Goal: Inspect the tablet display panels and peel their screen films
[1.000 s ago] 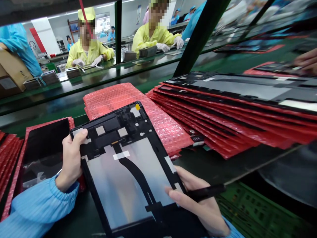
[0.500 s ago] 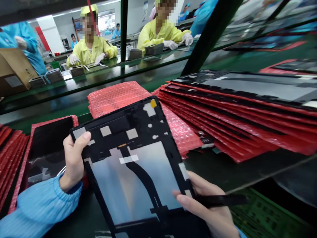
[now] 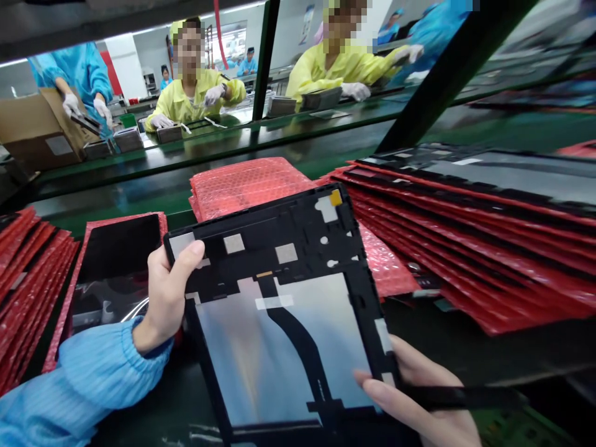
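A tablet display panel [image 3: 298, 335] is held tilted in front of me, its inner side facing up, with a black frame, a shiny grey middle, a dark flex cable and pale pads. My left hand [image 3: 170, 292] grips its upper left corner, thumb on top. On the lower right edge, my right hand [image 3: 428, 391] pinches the frame with the thumb over the face. A slim black tool [image 3: 470, 397] sticks out to the right from that same hand; its kind cannot be made out. The panel's bottom end runs out of view.
Red bubble-wrap bags [image 3: 251, 183] lie behind the panel. A fanned stack of bagged panels [image 3: 488, 248] stands at right, another stack [image 3: 32, 292] at far left. A dark panel [image 3: 116, 261] rests on red wrap. Co-workers [image 3: 190, 93] work across the green conveyor [image 3: 186, 162].
My view has shifted, so the panel and both hands appear farther right, with the same grip. Across the line, a co-worker at left now holds a dark item by the carton.
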Action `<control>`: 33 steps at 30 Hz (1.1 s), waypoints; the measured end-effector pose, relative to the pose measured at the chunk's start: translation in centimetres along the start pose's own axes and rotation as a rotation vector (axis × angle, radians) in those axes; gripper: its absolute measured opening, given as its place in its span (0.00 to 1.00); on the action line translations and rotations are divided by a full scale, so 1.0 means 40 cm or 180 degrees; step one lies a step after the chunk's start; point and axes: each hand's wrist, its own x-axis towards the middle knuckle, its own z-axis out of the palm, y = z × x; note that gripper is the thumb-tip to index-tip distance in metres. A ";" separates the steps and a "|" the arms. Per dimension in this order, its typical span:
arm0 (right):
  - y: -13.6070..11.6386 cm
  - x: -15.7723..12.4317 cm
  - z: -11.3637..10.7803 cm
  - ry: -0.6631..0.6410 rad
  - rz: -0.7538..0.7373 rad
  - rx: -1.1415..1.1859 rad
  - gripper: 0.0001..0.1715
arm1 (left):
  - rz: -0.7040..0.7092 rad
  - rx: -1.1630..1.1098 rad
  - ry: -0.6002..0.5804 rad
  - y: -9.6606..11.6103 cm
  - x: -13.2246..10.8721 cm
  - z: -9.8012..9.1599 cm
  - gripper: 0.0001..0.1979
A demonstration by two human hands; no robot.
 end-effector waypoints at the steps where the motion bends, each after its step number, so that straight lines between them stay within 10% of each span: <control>1: 0.003 0.001 0.000 -0.0002 -0.0018 -0.0005 0.23 | -0.0009 0.0025 -0.0002 0.001 0.003 0.001 0.12; 14: 0.052 0.016 -0.013 -0.0341 -0.0337 0.0011 0.23 | -0.0324 0.0133 0.0146 -0.006 0.035 -0.008 0.14; 24: -0.031 0.008 0.015 -0.0296 0.0590 0.0556 0.25 | -0.0288 0.0232 0.0234 -0.008 0.028 0.008 0.11; 33: -0.019 0.014 -0.001 -0.0349 0.0395 0.0133 0.27 | -0.0243 0.0180 0.0160 -0.012 0.028 0.010 0.12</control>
